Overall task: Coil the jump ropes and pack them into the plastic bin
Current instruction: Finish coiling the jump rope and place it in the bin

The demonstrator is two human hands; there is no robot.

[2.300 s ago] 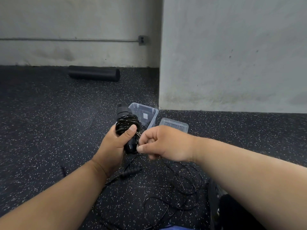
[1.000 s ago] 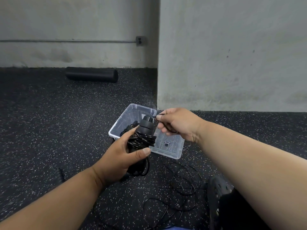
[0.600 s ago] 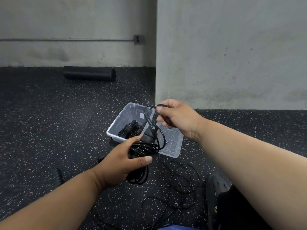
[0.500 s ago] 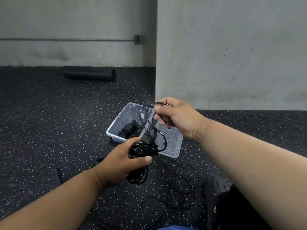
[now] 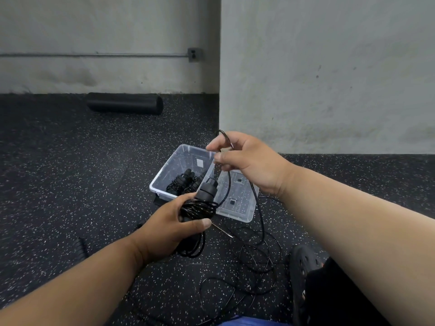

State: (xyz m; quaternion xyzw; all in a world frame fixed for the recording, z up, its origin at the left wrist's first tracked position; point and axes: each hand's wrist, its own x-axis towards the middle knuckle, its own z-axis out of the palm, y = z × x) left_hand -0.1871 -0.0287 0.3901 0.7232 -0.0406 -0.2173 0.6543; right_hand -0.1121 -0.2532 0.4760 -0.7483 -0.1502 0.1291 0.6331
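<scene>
My left hand [image 5: 173,228] grips a black jump rope bundle [image 5: 200,207], its cord wound around the handles with one handle end sticking up. My right hand [image 5: 247,161] pinches a loop of that rope's thin black cord [image 5: 229,182] above the bundle. Just beyond the hands stands a clear plastic bin [image 5: 164,177] on the floor, and a coiled black jump rope [image 5: 182,182] lies inside it. Leaning against the bin's right side is its clear lid [image 5: 237,201]. More loose black cord [image 5: 256,255] lies tangled on the floor below my right forearm.
A black foam roller [image 5: 124,106] lies by the far wall. A grey concrete pillar [image 5: 327,74] rises behind the bin. My black shoe [image 5: 303,267] rests at lower right near the loose cord. A ribbed black handle [image 5: 80,248] lies on the speckled rubber floor at left.
My left hand lowered the wound bundle in front of the bin. My right hand left the bundle and drew a loop of cord up and to the right.
</scene>
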